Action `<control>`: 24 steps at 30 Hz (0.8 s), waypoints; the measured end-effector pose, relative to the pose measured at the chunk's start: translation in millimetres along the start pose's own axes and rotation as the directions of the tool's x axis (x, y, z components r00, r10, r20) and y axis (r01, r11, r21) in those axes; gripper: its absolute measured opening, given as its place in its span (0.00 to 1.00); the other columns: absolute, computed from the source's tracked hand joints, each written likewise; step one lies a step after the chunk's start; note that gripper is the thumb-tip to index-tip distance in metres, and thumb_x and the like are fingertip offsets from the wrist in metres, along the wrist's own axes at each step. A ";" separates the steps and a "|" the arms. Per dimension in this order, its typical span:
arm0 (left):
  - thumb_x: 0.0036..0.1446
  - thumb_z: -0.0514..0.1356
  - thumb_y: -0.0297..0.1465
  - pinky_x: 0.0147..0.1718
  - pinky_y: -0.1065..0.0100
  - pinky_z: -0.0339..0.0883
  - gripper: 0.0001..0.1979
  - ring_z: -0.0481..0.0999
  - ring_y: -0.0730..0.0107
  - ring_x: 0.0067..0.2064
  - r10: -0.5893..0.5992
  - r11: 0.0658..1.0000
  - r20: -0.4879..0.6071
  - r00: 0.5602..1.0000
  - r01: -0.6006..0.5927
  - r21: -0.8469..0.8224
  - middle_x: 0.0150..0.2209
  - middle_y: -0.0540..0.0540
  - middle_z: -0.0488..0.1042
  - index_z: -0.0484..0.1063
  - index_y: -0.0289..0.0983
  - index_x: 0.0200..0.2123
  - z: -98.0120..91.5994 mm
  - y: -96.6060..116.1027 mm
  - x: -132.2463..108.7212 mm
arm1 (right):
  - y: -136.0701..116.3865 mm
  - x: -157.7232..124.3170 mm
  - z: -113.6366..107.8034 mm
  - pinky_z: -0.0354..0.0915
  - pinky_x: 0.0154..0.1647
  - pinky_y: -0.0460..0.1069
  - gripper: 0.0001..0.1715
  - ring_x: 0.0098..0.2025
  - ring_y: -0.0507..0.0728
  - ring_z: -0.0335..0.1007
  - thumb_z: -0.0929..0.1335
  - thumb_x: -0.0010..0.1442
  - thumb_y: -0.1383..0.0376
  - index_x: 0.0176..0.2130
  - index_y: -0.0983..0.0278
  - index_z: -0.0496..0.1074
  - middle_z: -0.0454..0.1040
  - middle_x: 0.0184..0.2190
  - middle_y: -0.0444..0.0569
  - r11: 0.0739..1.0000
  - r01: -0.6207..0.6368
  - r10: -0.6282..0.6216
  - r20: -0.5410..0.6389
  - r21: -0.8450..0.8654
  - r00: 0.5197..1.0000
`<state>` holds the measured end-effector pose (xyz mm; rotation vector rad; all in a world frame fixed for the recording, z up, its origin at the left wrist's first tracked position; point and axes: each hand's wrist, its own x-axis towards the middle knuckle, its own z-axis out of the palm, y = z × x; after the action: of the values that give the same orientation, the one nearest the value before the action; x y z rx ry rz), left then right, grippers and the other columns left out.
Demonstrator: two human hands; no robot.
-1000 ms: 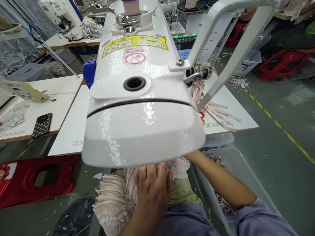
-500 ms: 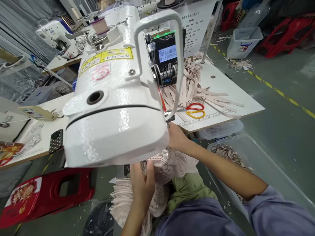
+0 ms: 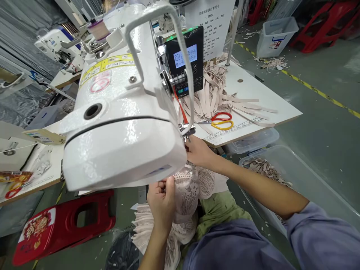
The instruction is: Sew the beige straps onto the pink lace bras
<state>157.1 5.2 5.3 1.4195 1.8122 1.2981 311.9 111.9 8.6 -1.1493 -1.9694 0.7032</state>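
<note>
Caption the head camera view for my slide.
Left hand grips pale lace while right hand reaches under a white sewing machine.

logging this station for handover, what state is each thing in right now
screen, lit
scissors, shut, flat on the table
strips, loose heap on the table
bin, open, more strips inside
lace, bunched below the machine head
left hand, shut on the lace
right hand, at the needle end, fingers hidden
</note>
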 end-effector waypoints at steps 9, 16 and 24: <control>0.56 0.60 0.41 0.20 0.74 0.61 0.13 0.67 0.74 0.19 -0.013 0.998 0.078 0.997 0.008 0.067 0.18 0.54 0.69 0.68 0.39 0.27 0.1 -5.5 0.5 | 6.2 -4.9 -0.3 0.64 0.39 0.49 0.06 0.40 0.57 0.68 0.65 0.54 0.72 0.33 0.62 0.69 0.70 0.38 0.48 0.999 -0.037 0.037 -0.022 -0.027 0.999; 0.57 0.58 0.41 0.24 0.72 0.64 0.13 0.72 0.71 0.23 0.017 0.998 0.143 0.990 -0.026 0.062 0.19 0.52 0.72 0.68 0.40 0.26 4.4 -7.6 5.4 | 9.3 -10.6 3.9 0.68 0.40 0.51 0.06 0.37 0.57 0.69 0.65 0.51 0.72 0.26 0.61 0.67 0.70 0.36 0.49 0.994 -0.079 0.087 -0.109 0.079 0.990; 0.52 0.63 0.44 0.22 0.71 0.57 0.14 0.71 0.69 0.22 0.118 0.949 0.243 0.963 -0.181 0.258 0.21 0.54 0.72 0.67 0.40 0.31 11.1 -4.8 9.2 | 23.5 -63.9 8.9 0.69 0.33 0.49 0.14 0.28 0.54 0.67 0.63 0.64 0.54 0.34 0.61 0.70 0.70 0.28 0.45 0.884 -0.176 0.278 -0.185 0.433 0.943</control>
<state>161.0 17.8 -2.2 1.8080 1.8125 0.9281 337.0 64.8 -34.7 -1.1490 -1.4054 0.9967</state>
